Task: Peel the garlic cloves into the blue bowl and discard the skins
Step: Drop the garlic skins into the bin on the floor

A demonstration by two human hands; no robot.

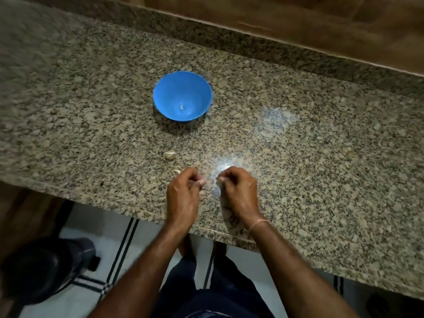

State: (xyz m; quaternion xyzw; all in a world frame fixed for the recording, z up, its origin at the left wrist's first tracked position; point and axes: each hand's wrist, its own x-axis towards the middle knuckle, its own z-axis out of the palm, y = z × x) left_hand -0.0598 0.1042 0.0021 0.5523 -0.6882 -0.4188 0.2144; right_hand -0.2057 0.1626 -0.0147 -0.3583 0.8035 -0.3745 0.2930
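The granite counter [298,134] fills most of the view, with a wooden wall behind it. Below its front edge, on the floor at the left, stands a dark container [46,267]; I think it is the place for the skins, but the blur does not let me be sure. The blue bowl [165,88] stands in the middle of the counter, well apart from the hands.

The left hand [183,196] is above the front part of the counter with its fingers curled, and it pinches a small pinkish piece [202,182], probably a clove. The right hand [239,191] is just beside it, also with curled fingers. Something pale shows at its fingertips, but the glare on the stone is there too, so I cannot tell whether it holds anything.

Between the bowl and the hands lies a garlic cluster [170,154], unpeeled. 1 loose clove [177,171] lies just beside the left hand. 1 small white clove [182,107] is already in the bowl.

Garlic is light and firm. Its skin is thin, dry and tears easily, so I would hold the clove by its sides and pull the skin from the pointed tip.
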